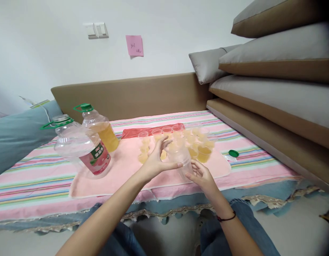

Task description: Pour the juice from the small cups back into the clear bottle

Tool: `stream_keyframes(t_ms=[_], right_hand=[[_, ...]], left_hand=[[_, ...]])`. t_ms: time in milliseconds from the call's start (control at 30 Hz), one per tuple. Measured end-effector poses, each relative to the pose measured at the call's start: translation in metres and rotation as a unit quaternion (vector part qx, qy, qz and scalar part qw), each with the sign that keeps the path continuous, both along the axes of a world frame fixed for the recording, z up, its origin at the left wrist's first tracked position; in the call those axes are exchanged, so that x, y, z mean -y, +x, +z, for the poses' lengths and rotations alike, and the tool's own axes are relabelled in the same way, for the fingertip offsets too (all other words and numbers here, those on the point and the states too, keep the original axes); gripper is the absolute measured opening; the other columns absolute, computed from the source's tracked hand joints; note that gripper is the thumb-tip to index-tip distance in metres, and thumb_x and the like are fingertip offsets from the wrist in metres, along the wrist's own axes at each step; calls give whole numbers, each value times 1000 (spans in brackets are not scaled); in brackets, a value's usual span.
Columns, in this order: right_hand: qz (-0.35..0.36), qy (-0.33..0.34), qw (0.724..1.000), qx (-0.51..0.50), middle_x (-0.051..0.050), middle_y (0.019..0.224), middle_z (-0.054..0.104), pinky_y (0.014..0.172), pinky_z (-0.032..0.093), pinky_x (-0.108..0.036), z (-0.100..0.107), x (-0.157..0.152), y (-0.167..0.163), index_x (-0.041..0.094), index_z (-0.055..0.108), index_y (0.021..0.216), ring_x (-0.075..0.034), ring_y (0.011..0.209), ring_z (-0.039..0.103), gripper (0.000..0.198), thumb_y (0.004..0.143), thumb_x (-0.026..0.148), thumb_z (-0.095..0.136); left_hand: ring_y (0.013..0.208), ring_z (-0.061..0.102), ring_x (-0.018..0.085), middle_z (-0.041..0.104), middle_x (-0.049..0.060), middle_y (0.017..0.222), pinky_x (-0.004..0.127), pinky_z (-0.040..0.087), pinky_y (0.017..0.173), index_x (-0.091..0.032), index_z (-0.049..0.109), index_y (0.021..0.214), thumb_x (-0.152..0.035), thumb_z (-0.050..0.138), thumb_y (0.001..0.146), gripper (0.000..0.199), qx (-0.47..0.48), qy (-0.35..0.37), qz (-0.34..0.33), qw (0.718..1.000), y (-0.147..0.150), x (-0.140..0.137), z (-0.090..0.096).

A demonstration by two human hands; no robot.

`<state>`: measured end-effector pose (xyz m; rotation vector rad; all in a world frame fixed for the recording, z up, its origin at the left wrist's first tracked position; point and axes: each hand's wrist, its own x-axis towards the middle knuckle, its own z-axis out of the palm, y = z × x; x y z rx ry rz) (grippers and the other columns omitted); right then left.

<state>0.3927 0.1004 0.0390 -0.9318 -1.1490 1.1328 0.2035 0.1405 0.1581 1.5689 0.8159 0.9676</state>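
Note:
A clear plastic cup stack (182,160) is held in the air between both hands over the front of the pink mat (119,181). My left hand (159,158) curves round its upper part with the thumb pressed on the near side. Lower down, my right hand (203,176) grips the stack by its right side with bent fingers. Just behind stand several clear cups holding yellow juice (204,153), some partly hidden by my left hand and the stack. How many cups are in the stack cannot be made out.
To the left stand an uncapped, seemingly empty big bottle (95,156) and a green-capped bottle (107,135) of yellow juice. A green cap (233,153) lies at the right. Behind the cups is a red plastic wrapper (129,133). Stacked cushions (273,85) rise on the right.

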Motion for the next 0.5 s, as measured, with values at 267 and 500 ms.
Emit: stream_keyframes(t_ms=[267, 500], right_hand=[[16, 8, 1000, 14, -13, 123, 67, 102, 50, -43, -6, -2, 4, 21, 62, 117, -31, 117, 63, 65, 68, 56, 88], [4, 11, 1000, 5, -13, 123, 67, 103, 50, -44, -3, 0, 4, 21, 62, 117, -32, 118, 62, 64, 68, 54, 88]], left_hand=[[142, 44, 29, 59, 16, 138, 54, 24, 119, -25, 41, 129, -37, 82, 73, 71, 20, 20, 28, 999, 2, -2, -3], [137, 49, 29, 61, 17, 135, 51, 30, 118, -22, 42, 130, -35, 85, 68, 77, 28, -29, 41, 998, 6, 0, -2]])
